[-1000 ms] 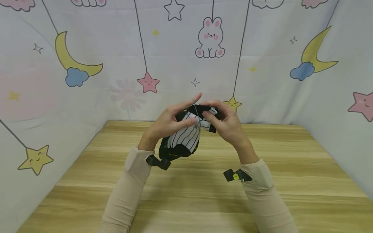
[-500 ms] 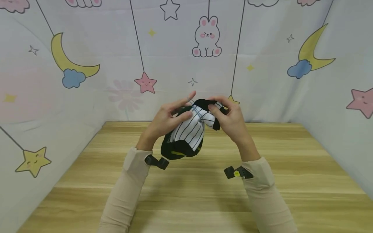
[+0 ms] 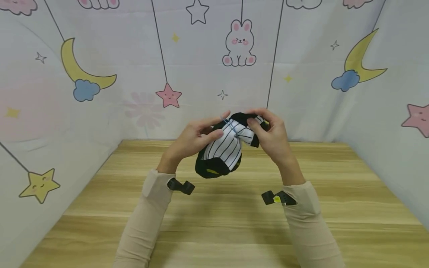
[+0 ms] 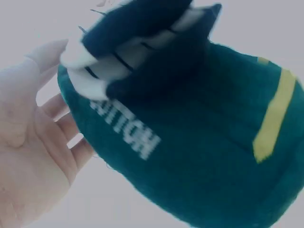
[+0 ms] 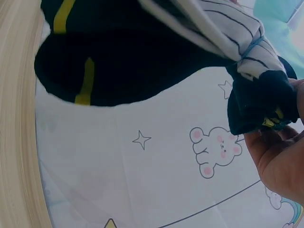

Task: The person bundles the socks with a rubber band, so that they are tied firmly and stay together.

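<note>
A bundle of black-and-white striped socks (image 3: 222,147) hangs between my two hands above the table, cinched by a thin blue rubber band (image 3: 231,125). The left hand (image 3: 192,139) holds the bundle's left side, thumb over the stripes and other fingers behind. Its raised index finger has the band running from it to the cinched part. My right hand (image 3: 273,136) grips the gathered end, thumb in front. In the left wrist view, white lettering and a yellow stripe mark the dark sock (image 4: 199,142). The right wrist view shows the band (image 5: 251,46) around the narrowed part.
The wood-grain table (image 3: 221,223) lies below the hands. A white cloth backdrop (image 3: 201,74) with printed moons, stars and a rabbit encloses the back and sides. A small black camera (image 3: 181,186) sits on the left wrist, another camera (image 3: 278,198) on the right.
The socks and right hand have shifted to the right and slightly up. The band, earlier stretched between left index and thumb tips, now runs from the index finger to the cinched part.
</note>
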{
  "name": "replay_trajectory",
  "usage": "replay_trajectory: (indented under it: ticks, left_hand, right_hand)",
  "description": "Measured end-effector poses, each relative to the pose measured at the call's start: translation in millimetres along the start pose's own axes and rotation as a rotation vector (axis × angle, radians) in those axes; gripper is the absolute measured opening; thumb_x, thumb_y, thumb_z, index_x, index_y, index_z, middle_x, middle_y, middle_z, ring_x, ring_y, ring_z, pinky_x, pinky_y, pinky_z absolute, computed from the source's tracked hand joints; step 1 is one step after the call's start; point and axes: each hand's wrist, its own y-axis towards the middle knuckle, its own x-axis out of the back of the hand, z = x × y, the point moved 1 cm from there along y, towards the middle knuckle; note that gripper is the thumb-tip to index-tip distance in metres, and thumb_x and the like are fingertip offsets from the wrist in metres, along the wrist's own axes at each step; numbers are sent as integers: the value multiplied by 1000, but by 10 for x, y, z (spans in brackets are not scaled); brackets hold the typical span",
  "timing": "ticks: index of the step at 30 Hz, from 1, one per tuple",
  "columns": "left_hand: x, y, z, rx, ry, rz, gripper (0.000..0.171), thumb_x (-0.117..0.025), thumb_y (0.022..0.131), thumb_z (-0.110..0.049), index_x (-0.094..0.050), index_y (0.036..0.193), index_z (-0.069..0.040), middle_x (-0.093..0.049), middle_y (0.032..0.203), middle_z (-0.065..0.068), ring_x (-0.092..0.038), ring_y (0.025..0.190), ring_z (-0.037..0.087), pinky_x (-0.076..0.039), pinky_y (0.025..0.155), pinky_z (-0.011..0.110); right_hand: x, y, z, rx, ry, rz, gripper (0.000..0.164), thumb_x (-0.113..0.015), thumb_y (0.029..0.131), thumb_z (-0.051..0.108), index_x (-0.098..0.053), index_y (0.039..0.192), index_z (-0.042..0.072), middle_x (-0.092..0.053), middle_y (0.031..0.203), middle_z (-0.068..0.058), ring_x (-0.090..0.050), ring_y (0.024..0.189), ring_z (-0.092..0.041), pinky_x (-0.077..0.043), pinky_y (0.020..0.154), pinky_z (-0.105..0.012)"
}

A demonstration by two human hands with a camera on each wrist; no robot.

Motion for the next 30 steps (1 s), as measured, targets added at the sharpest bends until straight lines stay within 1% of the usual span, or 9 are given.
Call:
replay_trajectory:
  ticks: [2,5,8,10,12,17,21,30]
  left_hand:
    - [-7,8,3,5,2,20,50,-58,102,-9,-46,150,-13,-48,151,3,-69,104,23,-58,81,41]
    - [-17,14,9,16,17,42,49,-58,102,-9,-47,150,-12,-50,149,3,-68,106,22,-57,84,40]
    - [-26,12,10,30,19,57,48,-58,102,-10,-48,149,-11,-52,147,5,-68,106,21,-56,86,39]
    - [-29,5,8,40,24,62,47,-60,102,-11,-49,148,-10,-57,142,8,-69,104,21,-56,85,37]
    - [-26,-5,2,47,46,58,47,-61,101,-11,-51,146,-8,-61,137,10,-69,101,20,-57,82,36]
    - [-20,-23,0,70,95,56,46,-65,99,-13,-55,143,-4,-61,135,12,-69,100,21,-57,80,34]
    - [-23,-25,-4,88,108,64,46,-65,98,-13,-56,142,-3,-64,131,12,-70,96,22,-57,80,36]
    - [-25,-21,-9,105,115,54,41,-68,97,-15,-59,137,-7,-70,113,10,-71,89,19,-58,76,35]
  right_hand:
    - [-7,-2,12,12,6,5,18,-63,98,4,-68,115,1,-64,115,-9,-60,94,-18,-50,72,-23]
    - [-12,-7,21,28,21,13,18,-62,98,2,-67,115,-2,-64,114,-6,-60,90,-18,-51,69,-23]
    - [-15,-15,22,41,30,20,19,-62,97,-1,-65,115,-5,-64,114,-1,-61,91,-18,-52,72,-23]
    - [-15,-21,20,45,33,28,19,-62,97,-1,-65,115,-6,-64,114,0,-61,90,-18,-53,72,-23]
    - [-15,-24,12,42,33,39,18,-61,97,-1,-65,115,-4,-63,114,-2,-61,90,-18,-53,71,-23]
    - [-3,-31,-13,21,32,82,18,-60,99,-1,-65,115,-3,-60,118,-5,-60,95,-20,-53,75,-23]
    - [7,-35,-18,17,31,102,18,-58,99,-1,-64,116,-4,-59,121,-4,-60,99,-21,-53,78,-24]
    - [3,-33,-21,26,17,98,18,-59,99,0,-65,116,-2,-60,120,-4,-59,100,-22,-52,81,-25]
